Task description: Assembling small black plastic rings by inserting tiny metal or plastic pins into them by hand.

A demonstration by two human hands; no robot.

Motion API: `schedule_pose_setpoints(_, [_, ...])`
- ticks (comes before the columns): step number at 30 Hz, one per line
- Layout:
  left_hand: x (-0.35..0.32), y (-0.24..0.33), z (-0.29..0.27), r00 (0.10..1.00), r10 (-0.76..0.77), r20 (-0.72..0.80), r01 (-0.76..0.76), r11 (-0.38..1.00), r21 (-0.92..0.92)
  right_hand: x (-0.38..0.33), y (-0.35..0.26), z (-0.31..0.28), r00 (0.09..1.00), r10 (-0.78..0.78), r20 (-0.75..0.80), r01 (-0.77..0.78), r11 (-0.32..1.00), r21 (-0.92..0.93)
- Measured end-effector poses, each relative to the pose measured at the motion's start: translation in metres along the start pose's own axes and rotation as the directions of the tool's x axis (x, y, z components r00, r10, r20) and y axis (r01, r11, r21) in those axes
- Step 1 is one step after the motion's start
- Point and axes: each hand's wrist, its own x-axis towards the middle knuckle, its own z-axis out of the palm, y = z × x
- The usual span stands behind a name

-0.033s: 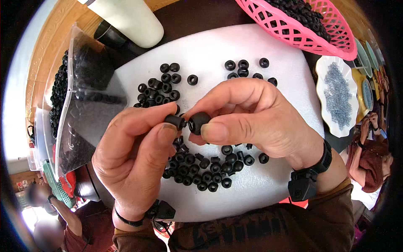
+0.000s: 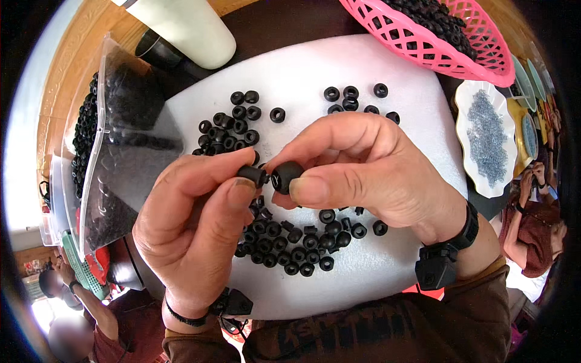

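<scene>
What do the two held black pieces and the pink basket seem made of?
Cylinder, left hand: matte, perhaps rubber or plastic; its surface looks dull.
Rounded piece, right hand: satin, perhaps the same; it shows only soft highlights.
Pink basket: likely moulded plastic, glossy, with even colour and openwork lattice.

Left hand (image 2: 187,221), right hand (image 2: 366,172), both pinching with thumb and forefinger, fingertips (image 2: 310,190) close together

Loose black parts (image 2: 342,239), a heaped pink basket (image 2: 493,74) and nearby co-workers (image 2: 538,233) suggest a workshop.
</scene>
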Motion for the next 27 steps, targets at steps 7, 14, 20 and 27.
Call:
schedule_pose_setpoints(7, [0.0005,-0.0017,-0.0002,0.991,0.131,0.024,-0.133,0.972,0.192,0.0005,-0.0011,0.0012,1.0,0.003,0.002,-0.003,1.0,-0.016])
schedule_pose_setpoints(14, [0.0007,-0.003,0.0011,0.988,0.155,0.026,-0.157,0.965,0.212,0.0002,0.0001,0.0007,1.0,-0.011,0.004,0.011,1.0,-0.008])
schedule_pose_setpoints(20, [0.0003,-0.0034,0.0044,0.981,0.195,-0.001,-0.186,0.935,0.303,0.0007,0.0002,-0.0002,1.0,-0.02,0.021,0.021,0.999,-0.037])
schedule_pose_setpoints(27, [0.0009,-0.0058,0.0046,0.971,0.237,0.016,-0.23,0.919,0.32,-0.0004,0.0035,0.0044,0.99,-0.137,-0.02,0.128,0.96,-0.249])
